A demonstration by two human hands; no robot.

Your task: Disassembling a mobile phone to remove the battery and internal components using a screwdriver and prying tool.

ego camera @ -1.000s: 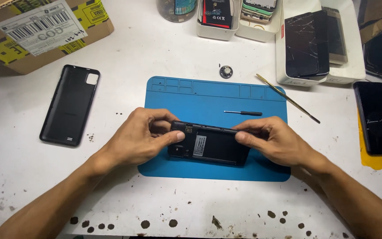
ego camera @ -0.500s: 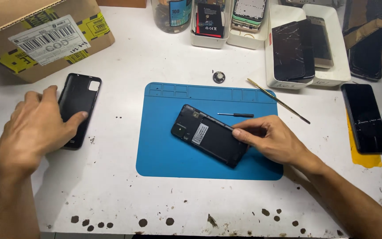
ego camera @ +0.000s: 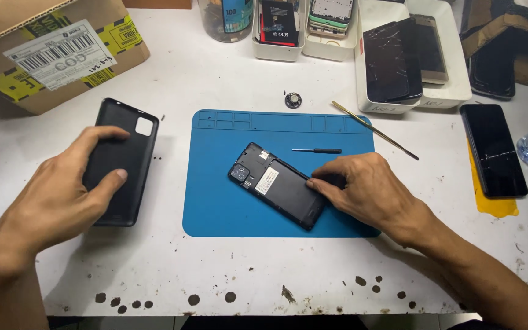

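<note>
The left hand lies spread over the lower part of a black phone back cover, which rests flat near the left edge of the white table, inner side hidden and square camera cutout pointing toward the far edge; the fingers curl round its long sides and the thumb crosses its face, a loose, half-closed grip that looks suited to lifting or sliding the cover, though it is hard to tell whether the cover has left the table. The right hand sits on the blue work mat at the middle of the table, its fingertips pressing the right end of an opened smartphone that lies diagonally, back up, camera module and a pale label exposed; the fingers are closed down on the phone's edge rather than round it, apparently to pin it so it cannot skid on the mat. A small screwdriver lies just beyond the phone on the mat, within easy reach, and a thin metal pry tool lies slanted across the mat's far right corner. A cardboard box occupies the far left corner, and a white tray of cracked phones stands along the far edge.
</note>
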